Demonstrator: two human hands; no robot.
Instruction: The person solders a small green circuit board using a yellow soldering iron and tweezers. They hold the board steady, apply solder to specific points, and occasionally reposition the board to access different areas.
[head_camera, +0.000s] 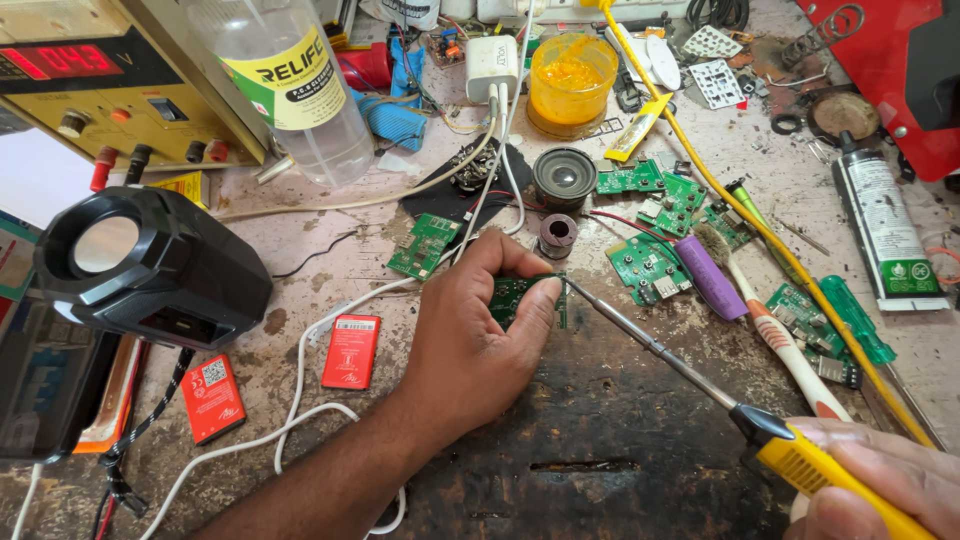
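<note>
Two hands over the bench: left hand (470, 330), right hand (880, 480). One yellow-handled soldering iron (690, 375). Green circuit boards, about eight in view, one of them the held board (515, 295); the others lie loose, such as the board (425, 245) by the white cables. Two red flat battery packs (351, 350) (213, 397). One purple cylindrical cell (710, 277). One round speaker driver (564, 177). One clear plastic bottle (295, 90). One yellow tub (572, 75). One toothbrush (780, 335). One black speaker housing (150, 265).
</note>
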